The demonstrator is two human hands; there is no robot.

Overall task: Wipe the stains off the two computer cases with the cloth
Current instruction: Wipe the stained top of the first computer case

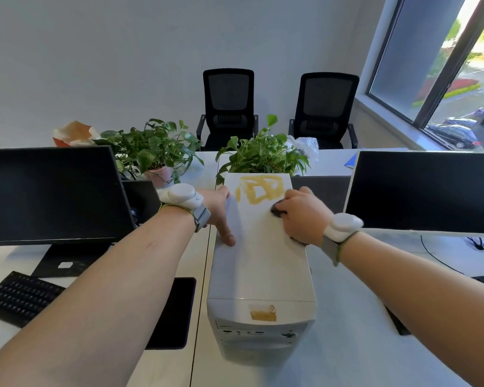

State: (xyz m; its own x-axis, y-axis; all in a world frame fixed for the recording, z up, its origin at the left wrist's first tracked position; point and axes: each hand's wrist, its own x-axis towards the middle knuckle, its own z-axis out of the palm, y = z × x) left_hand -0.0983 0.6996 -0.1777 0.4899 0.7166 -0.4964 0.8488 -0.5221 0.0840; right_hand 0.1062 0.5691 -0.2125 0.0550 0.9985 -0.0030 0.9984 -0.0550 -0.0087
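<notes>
Office desks (347, 344) fill the view, backed by a pale wall, a window on the right and two black chairs (228, 107). Dark monitors (51, 194) are set to either side, with potted plants (154, 149) between them. One white case (260, 275) is laid flat across the desk seam, top panel upward, so its stains can be reached; a second case cannot be made out. A large yellow stain (260, 191) is spread over the far end of the panel, and a smaller one (263, 315) is seen near the front. The left hand (218, 210) is hooked over the panel's left edge, thumb pressed on top, probably to steady the case against rubbing. The right hand (302, 213) is curled round a dark cloth (277, 209), pressed down just beside the large stain. Wiping seems barely begun.
</notes>
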